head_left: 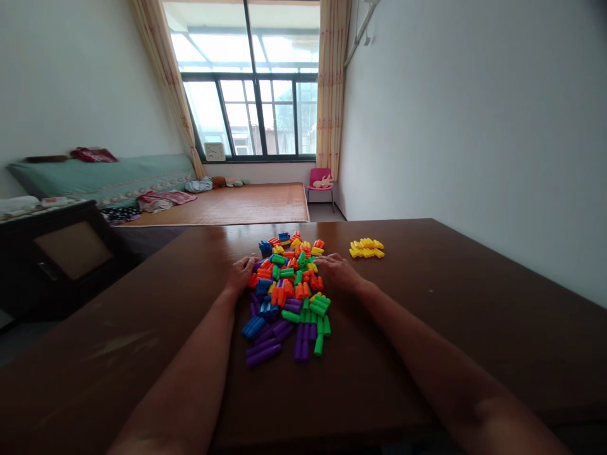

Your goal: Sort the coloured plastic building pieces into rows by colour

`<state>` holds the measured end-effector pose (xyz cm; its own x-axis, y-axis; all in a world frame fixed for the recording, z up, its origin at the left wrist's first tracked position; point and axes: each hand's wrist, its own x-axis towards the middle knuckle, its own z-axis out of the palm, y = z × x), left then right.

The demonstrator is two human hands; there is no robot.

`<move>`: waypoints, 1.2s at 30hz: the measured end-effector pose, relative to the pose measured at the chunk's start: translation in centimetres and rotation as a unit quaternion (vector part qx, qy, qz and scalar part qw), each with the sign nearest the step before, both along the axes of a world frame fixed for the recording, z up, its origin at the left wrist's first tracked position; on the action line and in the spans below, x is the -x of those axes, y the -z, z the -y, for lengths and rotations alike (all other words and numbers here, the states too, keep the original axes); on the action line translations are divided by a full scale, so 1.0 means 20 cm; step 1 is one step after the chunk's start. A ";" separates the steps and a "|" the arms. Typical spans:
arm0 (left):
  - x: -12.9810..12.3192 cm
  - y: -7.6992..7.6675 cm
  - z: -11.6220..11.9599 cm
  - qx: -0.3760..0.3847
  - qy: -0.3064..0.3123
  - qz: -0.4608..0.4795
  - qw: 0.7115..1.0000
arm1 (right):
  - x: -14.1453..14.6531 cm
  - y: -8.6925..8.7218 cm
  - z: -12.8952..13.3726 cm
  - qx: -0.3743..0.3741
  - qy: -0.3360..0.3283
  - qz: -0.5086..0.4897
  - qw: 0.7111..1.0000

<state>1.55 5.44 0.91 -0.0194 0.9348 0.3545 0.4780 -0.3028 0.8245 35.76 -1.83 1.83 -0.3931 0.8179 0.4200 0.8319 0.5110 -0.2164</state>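
A heap of plastic toy building pieces (287, 273) in orange, green, blue, purple and yellow lies on a brown table (379, 379). My left hand (241, 273) rests against the heap's left side, by purple and orange pieces, its fingers reaching forward. On the opposite side, my right hand (337, 268) has its fingers stretched toward green and yellow pieces at the heap's right edge. Some fingertips are hard to make out, and no piece is plainly held in either hand. Nearer me lie purple pieces (264, 355) and green pieces (319, 344).
A separate group of yellow pieces (367, 248) lies to the right of the heap. Beyond the table are a mat-covered bed (246, 201), a pink chair (320, 177) and a window. A dark cabinet (71, 253) stands at the left, and a white wall runs along the right.
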 end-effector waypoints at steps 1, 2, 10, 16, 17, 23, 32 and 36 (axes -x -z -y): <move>0.00 0.00 0.00 -0.001 0.000 0.003 1.000 | 0.06 0.01 0.01 0.015 -0.012 0.026 0.999; 0.00 0.01 -0.01 -0.003 0.000 0.005 1.000 | 0.10 0.01 0.01 0.028 -0.014 0.045 0.999; 0.02 0.04 -0.04 -0.013 0.004 0.004 1.000 | -0.10 0.01 0.02 0.001 0.003 0.053 0.999; 0.01 0.03 -0.03 -0.007 0.004 0.006 1.000 | -0.22 -0.02 0.06 -0.032 0.001 -0.001 0.999; 0.01 0.03 -0.03 -0.006 0.005 0.007 1.000 | -0.24 -0.03 0.06 -0.037 0.022 -0.018 0.999; 0.00 0.01 -0.02 0.000 0.010 0.016 1.000 | -0.41 -0.04 0.02 0.024 0.136 -0.136 0.981; 0.01 0.00 -0.02 -0.004 -0.003 0.001 1.000 | -0.43 0.03 0.00 0.168 0.037 -0.423 0.889; 0.01 0.01 -0.02 -0.001 0.003 0.004 1.000 | -0.35 -0.05 0.03 0.150 0.014 -0.468 0.871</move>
